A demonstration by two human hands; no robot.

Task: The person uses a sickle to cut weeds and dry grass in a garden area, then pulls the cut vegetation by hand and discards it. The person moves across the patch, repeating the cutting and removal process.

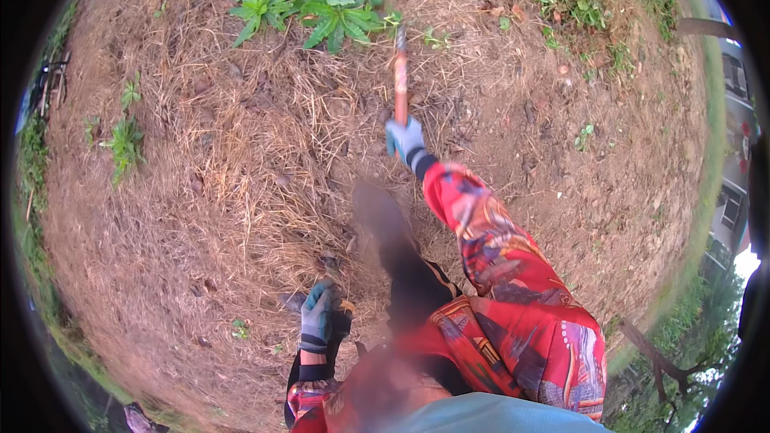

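In a grey and teal work glove, my right hand (404, 137) grips the reddish handle of a hand tool (401, 81). The tool points away from me over the ground, and its blurred dark metal end lies just right of a leafy green weed (337, 17); the exact kind of tool cannot be told. My left hand (319, 310), gloved alike, is near my leg at the lower middle, with its fingers curled; whether it holds anything cannot be told. Dry straw (240, 186) covers the soil between my hands and the weeds.
Smaller weeds (124, 144) grow at the left, and a green patch (577, 0) at the upper right. My shoe (379, 204) stands on the straw in the middle. Bare branches (662, 364) reach in at the lower right, and a building (731, 168) stands beyond the right edge.
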